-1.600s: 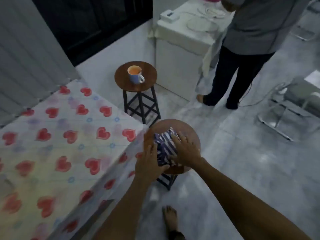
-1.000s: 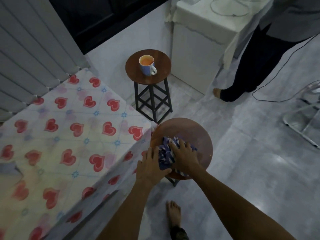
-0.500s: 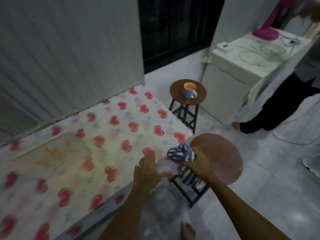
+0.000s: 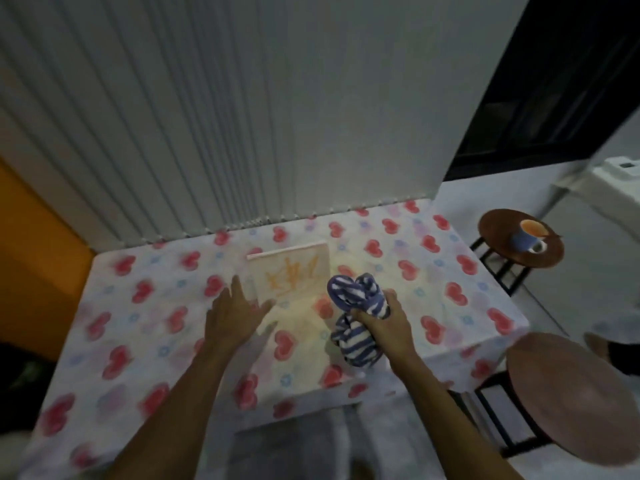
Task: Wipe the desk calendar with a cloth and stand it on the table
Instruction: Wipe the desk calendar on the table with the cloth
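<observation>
Head view, only one I've got, and it's motion-blurred. My left hand [image 4: 232, 315] is flat and spread over the tabletop [image 4: 145, 327], fingers [image 4: 237, 285] wide, holding nothing; fingertips sit just beside the lower left corner of the desk calendar [image 4: 289, 273], can't tell if they touch it. Desk calendar is mid-tabletop, toward the back near the white slatted wall [image 4: 214, 109], pale cover with an orange design, apparently lying flat, though the blur leaves that unsure. My right hand [image 4: 381, 318] is closed around the cloth [image 4: 356, 299], blue-and-white striped, bunched up; one wad sticks out above the fist, the rest hangs below it over the near edge of the tabletop. Cloth is just right of the desk calendar, contact not resolvable. Tabletop cover is white with red hearts. Right side: a round stool [image 4: 568, 393] close to the tabletop corner, and a second stool [image 4: 498, 237] further back carrying a blue mug [image 4: 528, 239] with orange liquid. White cabinet [image 4: 609, 188] at far right edge.
</observation>
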`<state>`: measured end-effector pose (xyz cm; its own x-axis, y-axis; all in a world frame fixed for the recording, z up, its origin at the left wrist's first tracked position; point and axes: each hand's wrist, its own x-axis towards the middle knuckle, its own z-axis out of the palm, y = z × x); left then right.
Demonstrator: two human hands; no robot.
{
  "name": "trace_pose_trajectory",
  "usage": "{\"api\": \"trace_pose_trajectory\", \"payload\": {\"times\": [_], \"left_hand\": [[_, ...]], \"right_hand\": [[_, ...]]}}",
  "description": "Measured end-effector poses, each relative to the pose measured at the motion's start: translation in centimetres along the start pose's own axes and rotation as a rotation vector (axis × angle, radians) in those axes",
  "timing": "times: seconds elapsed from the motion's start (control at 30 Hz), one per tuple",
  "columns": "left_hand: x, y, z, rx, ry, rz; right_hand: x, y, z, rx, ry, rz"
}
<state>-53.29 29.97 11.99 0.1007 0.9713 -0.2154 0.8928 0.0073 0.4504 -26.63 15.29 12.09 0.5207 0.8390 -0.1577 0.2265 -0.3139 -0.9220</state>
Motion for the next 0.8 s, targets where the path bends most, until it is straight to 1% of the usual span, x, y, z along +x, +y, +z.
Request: {"api": "trace_pose_trajectory", "payload": {"times": [0.07,0.2,0.27,0.37,0.43,0.53,0.63,0.67,0.7,0.73,0.77,0.8], "left_hand": [[1.5,-1.6,-0.5,-0.021,-0.010,-0.034],[4.8,-2.9,0.1,-0.105,-0.040,-0.062],[6.6,-2.7,0.8,-0.218,-0.048,-0.053],[8.8,-2.0,1.6,-0.433,-0.103,-0.068],[9.9,-1.5,1.9,-0.483,-0.133,-0.076],[11.0,-1.3,2.5,-0.525,-0.141,-0.042],[11.6,-1.2,2.4,-0.576,-0.140,0.032],[11.7,-1.3,2.3,-0.591,-0.142,0.051],[11.9,-1.4,2.2,-0.603,-0.140,0.064],[12.1,-1.5,2.2,-0.608,-0.134,0.076],[12.4,-1.6,2.1,-0.614,-0.127,0.092],[12.6,-1.7,2.0,-0.621,-0.124,0.113]], "right_hand": [[0.7,-0.4,1.6,-0.009,-0.021,-0.004],[3.0,-0.1,3.5,-0.028,-0.055,0.055],[4.5,0.5,4.0,-0.023,-0.043,0.066],[6.8,1.2,4.1,-0.022,-0.051,0.075],[8.2,1.6,4.2,-0.003,-0.044,0.106],[9.5,2.0,3.8,-0.008,-0.033,0.120],[10.1,1.7,3.0,0.016,-0.110,0.148],[9.6,2.8,2.9,-0.071,-0.089,0.132],[10.4,1.3,2.3,-0.075,-0.063,0.201],[11.1,1.7,2.1,-0.389,0.173,0.124],[11.4,1.3,2.7,-0.420,0.413,-0.063],[10.9,0.3,3.1,-0.230,0.216,0.051]]}}
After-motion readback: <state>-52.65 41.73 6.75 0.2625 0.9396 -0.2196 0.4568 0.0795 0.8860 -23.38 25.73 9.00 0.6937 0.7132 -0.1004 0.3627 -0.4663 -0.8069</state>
